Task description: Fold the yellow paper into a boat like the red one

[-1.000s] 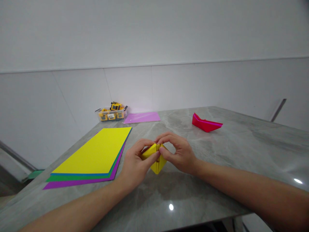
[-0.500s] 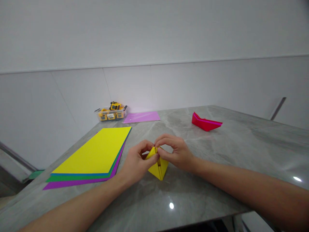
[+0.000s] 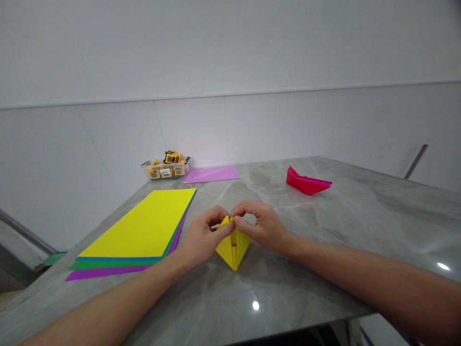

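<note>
Between both hands is a piece of folded yellow paper (image 3: 235,250), diamond-shaped, with a slit down its middle and one point toward me. My left hand (image 3: 205,235) pinches its upper left part between thumb and fingers. On the other side, my right hand (image 3: 262,226) pinches the upper right part near the top corner. The fingertips of the two hands nearly meet there and cover part of the top. Beyond my right hand, a folded red paper boat (image 3: 308,184) rests on the table.
A stack of coloured paper sheets (image 3: 144,226), yellow on top, lies to the left on the grey marbled table (image 3: 324,288). Farther back are a pink sheet (image 3: 212,174) and a clear plastic box (image 3: 165,171) of yellow toy vehicles. A white wall (image 3: 252,125) stands behind.
The folded yellow paper has turned slightly, its near point shifting left, and its middle slit now faces me more squarely. Both hands keep their pinch and have moved slightly left.
</note>
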A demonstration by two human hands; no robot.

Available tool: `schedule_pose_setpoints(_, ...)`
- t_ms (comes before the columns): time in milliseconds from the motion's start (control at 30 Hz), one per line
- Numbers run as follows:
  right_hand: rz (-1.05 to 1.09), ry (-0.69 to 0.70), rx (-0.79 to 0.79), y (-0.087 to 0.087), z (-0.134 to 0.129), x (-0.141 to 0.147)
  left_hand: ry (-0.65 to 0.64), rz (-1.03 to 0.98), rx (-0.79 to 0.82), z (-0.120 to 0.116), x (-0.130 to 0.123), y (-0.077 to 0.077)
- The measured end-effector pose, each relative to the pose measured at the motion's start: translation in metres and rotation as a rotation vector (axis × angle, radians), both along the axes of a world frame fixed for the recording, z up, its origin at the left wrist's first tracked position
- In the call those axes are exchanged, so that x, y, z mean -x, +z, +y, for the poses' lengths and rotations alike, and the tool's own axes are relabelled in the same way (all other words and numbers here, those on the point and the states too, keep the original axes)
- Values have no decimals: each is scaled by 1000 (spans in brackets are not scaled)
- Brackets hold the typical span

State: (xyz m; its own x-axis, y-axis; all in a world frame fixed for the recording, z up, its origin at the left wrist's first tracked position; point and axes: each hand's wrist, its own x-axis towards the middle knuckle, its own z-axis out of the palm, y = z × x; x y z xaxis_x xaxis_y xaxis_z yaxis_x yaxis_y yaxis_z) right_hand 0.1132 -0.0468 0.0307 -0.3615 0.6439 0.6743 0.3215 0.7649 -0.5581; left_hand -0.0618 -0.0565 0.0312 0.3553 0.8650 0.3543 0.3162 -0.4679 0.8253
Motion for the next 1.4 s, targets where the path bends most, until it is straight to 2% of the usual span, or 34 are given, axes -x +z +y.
schedule_pose_setpoints(300,16,-24,-22,-4,10,2,6,-138,68,11,1,-12)
schedule_pose_setpoints(733,-3,-27,-13,-6,13,-1,81,-149,85,13,-1,-14)
schedule_pose_setpoints(967,-47,-70,15,-7,18,-9,312,-280,110,16,3,-16)
schedule_pose_setpoints(1067,-99,-70,39,-6,21,-12,330,-368,166,18,5,-18)
schedule_pose_setpoints(1233,-153,35,9,-2,22,-17,370,-528,257,22,5,-19)
schedule_pose_setpoints(1400,-245,300,-34,2,23,-24,399,-636,307,23,4,-16)
